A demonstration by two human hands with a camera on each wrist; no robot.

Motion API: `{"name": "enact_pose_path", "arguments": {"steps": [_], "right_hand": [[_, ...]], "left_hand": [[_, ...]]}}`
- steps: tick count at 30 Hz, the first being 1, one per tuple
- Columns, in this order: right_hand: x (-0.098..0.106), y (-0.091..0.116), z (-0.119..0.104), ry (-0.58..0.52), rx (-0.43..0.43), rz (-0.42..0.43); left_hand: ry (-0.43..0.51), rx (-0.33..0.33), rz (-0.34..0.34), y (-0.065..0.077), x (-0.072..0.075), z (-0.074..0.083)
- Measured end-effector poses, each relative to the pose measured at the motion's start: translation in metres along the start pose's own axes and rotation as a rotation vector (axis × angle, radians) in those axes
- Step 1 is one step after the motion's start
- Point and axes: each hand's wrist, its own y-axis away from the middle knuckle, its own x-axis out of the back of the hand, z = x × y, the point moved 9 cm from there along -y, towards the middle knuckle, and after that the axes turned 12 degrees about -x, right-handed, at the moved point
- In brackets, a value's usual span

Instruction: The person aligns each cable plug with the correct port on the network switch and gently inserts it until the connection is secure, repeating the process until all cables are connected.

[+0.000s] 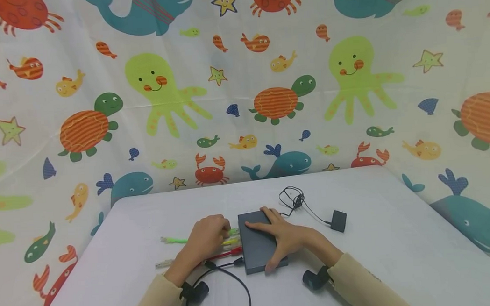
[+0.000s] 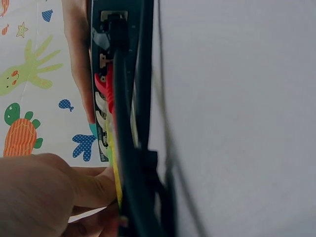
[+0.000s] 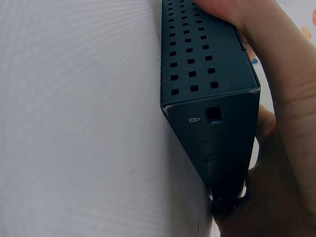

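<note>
A dark network switch (image 1: 257,248) lies flat on the table. My right hand (image 1: 290,234) grips it from above, thumb at the near edge and fingers spread toward the far one; the right wrist view shows the thumb against the vented side of the switch (image 3: 187,54). Beside its port side, my left hand (image 1: 205,235) pinches a green network cable (image 1: 173,240) close to the plug. Several plugs sit along the port row in the left wrist view, among them a red plug (image 2: 104,89) and a black plug (image 2: 117,32). A yellow cable (image 1: 231,241) runs beneath the left fingers.
A black power adapter (image 1: 338,221) lies at the right, its thin cord (image 1: 298,201) bundled behind the switch. A thick black cable (image 1: 248,293) loops toward the near edge. A clear-ended plug (image 1: 164,264) lies left of the left wrist. A printed curtain (image 1: 245,162) hangs behind the table.
</note>
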Motion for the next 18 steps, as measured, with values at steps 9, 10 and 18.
{"name": "enact_pose_path", "arguments": {"steps": [9,10,18], "right_hand": [[-0.0017,-0.0011,0.0003,-0.001,0.005,-0.007],[-0.0015,-0.0011,0.0002,-0.001,0.004,-0.006],[-0.0009,-0.0023,0.0005,0.002,0.007,-0.001]], "left_hand": [[-0.030,-0.018,-0.018,0.0003,0.0024,0.0039],[-0.032,-0.017,-0.016,0.0003,0.0030,0.0041],[-0.023,-0.008,-0.006,-0.0003,0.0034,0.0027]]}}
